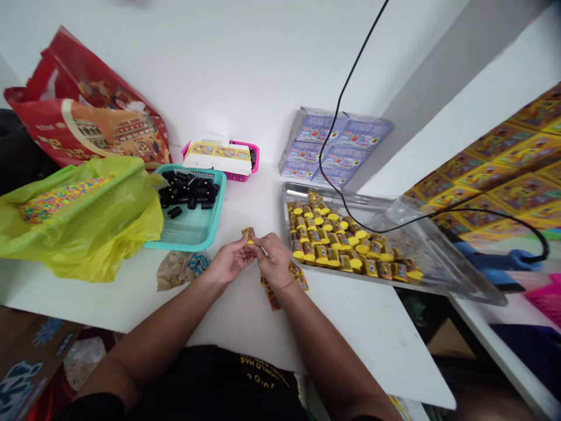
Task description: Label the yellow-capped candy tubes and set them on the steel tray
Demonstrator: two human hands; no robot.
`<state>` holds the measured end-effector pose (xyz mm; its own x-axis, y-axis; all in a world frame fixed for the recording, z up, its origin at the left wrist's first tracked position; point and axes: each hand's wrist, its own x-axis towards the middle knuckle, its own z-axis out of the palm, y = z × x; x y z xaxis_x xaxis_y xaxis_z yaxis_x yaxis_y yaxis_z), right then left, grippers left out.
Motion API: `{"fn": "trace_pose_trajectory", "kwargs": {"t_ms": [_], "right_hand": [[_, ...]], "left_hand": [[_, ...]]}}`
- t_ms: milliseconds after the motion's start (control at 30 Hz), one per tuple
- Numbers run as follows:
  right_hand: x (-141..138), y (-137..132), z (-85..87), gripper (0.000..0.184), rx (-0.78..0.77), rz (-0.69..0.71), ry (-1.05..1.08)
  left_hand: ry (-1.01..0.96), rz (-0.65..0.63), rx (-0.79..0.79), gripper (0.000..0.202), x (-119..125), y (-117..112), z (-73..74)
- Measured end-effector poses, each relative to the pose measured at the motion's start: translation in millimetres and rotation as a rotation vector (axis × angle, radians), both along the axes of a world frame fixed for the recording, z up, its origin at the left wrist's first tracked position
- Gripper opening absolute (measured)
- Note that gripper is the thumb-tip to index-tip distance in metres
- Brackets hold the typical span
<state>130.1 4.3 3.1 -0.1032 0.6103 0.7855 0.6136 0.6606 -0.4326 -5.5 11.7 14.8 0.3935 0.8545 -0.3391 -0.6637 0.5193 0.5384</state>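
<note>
Head view. Left hand (228,261) and right hand (272,259) together over the white table (363,333), just left of the steel tray (294,193). Fingertips of both pinch one small yellow roll (248,235), partly hidden by the fingers. Two printed yellow strips (272,298) lie under the right wrist, near the tray's front left corner.

Tray packed with yellow rolls (337,242), lying at mixed angles. Clear plastic sheet (421,245) over its right part; black cable (346,105) runs down and across above it.

Behind tray: stack of blue boxes (333,143). Left of tray: teal basket (214,193) holding black cylinders (186,190); behind that, pink basket (253,158) under a yellow-and-white box (218,153). Farther left: yellow bag (109,234) holding colored beads (63,200), red bag (83,111) behind it, crumpled wrapper (175,270) beside the teal basket. Right of tray: yellow printed sheets (504,169).
</note>
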Motion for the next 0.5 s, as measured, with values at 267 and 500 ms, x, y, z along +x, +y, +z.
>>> {"fn": "trace_pose_trajectory", "kwargs": {"t_ms": [267,500], "right_hand": [[-1.7,-0.5,5.6,0.020,-0.174,0.067,0.012],[-6.3,1.4,1.3,0.019,-0.423,0.077,0.297]], "left_hand": [[0.026,0.044,0.032,0.021,-3.6,0.0,5.8],[0.141,0.021,0.103,0.029,-7.4,3.5,5.4]]}}
